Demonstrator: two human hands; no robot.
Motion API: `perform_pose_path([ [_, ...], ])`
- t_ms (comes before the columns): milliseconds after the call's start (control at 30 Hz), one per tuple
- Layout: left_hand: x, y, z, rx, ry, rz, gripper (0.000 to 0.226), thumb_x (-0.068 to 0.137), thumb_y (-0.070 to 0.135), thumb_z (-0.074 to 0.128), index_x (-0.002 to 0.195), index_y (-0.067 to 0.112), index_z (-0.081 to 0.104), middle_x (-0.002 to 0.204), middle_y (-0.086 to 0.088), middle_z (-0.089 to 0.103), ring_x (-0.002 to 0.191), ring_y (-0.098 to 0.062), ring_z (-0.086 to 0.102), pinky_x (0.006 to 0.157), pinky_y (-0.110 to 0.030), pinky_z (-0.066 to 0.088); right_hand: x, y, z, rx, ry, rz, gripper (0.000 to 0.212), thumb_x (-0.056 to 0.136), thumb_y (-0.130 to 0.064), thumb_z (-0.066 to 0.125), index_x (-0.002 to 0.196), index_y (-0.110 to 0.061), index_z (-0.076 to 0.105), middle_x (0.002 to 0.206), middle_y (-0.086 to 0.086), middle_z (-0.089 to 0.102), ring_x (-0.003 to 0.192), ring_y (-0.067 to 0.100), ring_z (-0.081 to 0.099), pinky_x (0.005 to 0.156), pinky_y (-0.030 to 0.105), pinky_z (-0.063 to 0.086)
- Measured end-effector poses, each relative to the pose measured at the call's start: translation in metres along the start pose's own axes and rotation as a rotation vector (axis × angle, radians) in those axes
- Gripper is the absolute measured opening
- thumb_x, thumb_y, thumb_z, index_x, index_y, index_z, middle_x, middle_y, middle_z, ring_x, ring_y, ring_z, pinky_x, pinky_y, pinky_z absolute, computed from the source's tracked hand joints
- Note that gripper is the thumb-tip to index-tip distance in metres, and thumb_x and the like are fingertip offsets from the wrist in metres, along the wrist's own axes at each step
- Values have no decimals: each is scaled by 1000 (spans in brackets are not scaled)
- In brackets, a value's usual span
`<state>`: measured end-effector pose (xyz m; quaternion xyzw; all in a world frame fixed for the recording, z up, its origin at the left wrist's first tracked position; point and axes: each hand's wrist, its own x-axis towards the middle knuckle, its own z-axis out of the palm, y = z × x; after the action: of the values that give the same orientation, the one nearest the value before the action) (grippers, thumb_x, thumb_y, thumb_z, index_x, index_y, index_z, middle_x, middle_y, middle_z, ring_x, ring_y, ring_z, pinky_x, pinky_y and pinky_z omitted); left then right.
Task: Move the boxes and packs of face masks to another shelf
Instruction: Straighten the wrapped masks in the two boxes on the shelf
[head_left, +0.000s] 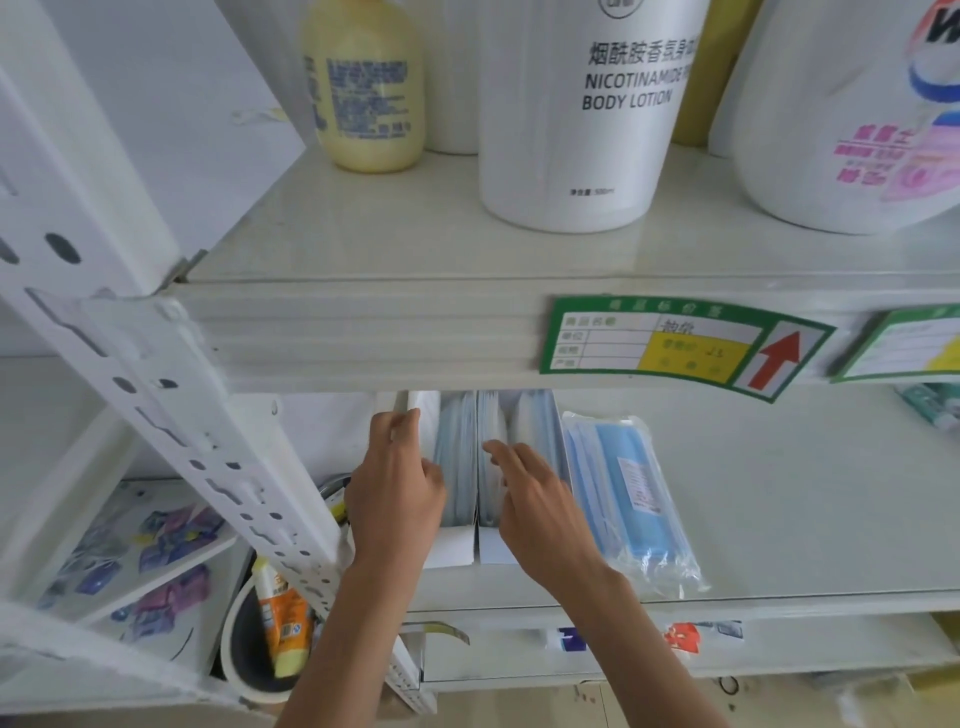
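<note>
Two open white boxes of pale blue face masks stand side by side on the lower shelf (779, 493): the left box (452, 545) and the right box (493, 545). My left hand (395, 488) grips the left box's left wall, fingers curled over its top edge. Over the right box my right hand (540, 499) lies with loosely bent fingers touching the masks inside. To the right, a clear plastic pack of blue masks (628, 493) lies flat on the shelf, touching the right box.
The shelf above (415, 332) carries a yellow bottle (366, 83), a white body lotion bottle (582, 114) and a detergent jug (852, 114). A perforated white upright (171, 395) slants at left. Below left are a round tub with tubes (275, 623) and sachets (156, 545).
</note>
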<state>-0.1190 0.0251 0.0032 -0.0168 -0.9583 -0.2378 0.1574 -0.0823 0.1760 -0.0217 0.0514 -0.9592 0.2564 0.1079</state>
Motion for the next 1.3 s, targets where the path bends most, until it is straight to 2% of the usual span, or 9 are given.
perform_pose_path([
  [167,4,8,-10,-159,203,93,54,79,-7,62,129,15,63,128,-3,59,72,-26,65,57,-32,45,4,6,-2,89,1,137,53,88,2,55,131,-24,36,123,3,47,83,21,59,65,30,52],
  [300,7,26,-12,-430,292,158,55,76,-9,61,126,15,64,121,-2,60,100,-18,60,71,-24,48,6,10,-2,8,-56,208,11,97,-27,55,104,-19,54,99,0,62,91,18,56,94,29,43],
  [367,6,33,-8,-581,207,108,56,77,-9,61,126,18,65,120,3,61,108,-14,59,82,-22,51,3,12,-2,-161,-81,142,17,99,-28,46,84,-21,50,80,-7,57,83,17,57,118,37,26],
  [533,7,33,4,-540,-28,-43,52,80,-6,64,128,12,65,123,-1,63,112,-16,61,88,-15,43,-6,16,-10,-296,-230,60,12,93,-17,49,89,-18,60,86,-2,62,100,20,59,124,50,2],
  [633,8,31,4,-355,-60,5,53,81,-6,61,132,9,63,127,-7,62,95,-14,56,83,-21,39,-7,23,-19,-234,-248,16,21,93,-11,46,100,-21,63,96,-6,68,103,15,59,124,45,7],
  [767,6,39,1,-204,-109,81,43,81,-8,58,121,4,65,119,-10,60,93,-29,61,79,-36,47,-8,24,-21,11,-74,81,13,96,-11,38,95,-23,41,78,-8,58,72,10,46,107,41,38],
  [833,8,46,0,-116,-167,118,36,83,-5,58,118,2,64,118,-11,57,99,-34,61,82,-41,49,-8,20,-17,38,-43,65,7,99,-17,32,100,-22,36,75,-11,52,63,10,42,108,42,37],
  [1067,16,82,2,-30,-252,139,13,87,1,54,85,11,46,112,-10,50,92,-35,61,70,-35,41,-10,23,-10,21,-17,24,33,100,-21,33,126,-24,51,94,-8,59,93,13,56,121,42,21],
  [1300,5,89,17,-53,-272,129,28,92,10,52,120,11,49,123,-12,48,92,-35,65,72,-39,51,-8,35,-12,69,-16,-10,38,88,-1,46,119,-20,53,104,-8,60,95,9,54,108,40,36],
])
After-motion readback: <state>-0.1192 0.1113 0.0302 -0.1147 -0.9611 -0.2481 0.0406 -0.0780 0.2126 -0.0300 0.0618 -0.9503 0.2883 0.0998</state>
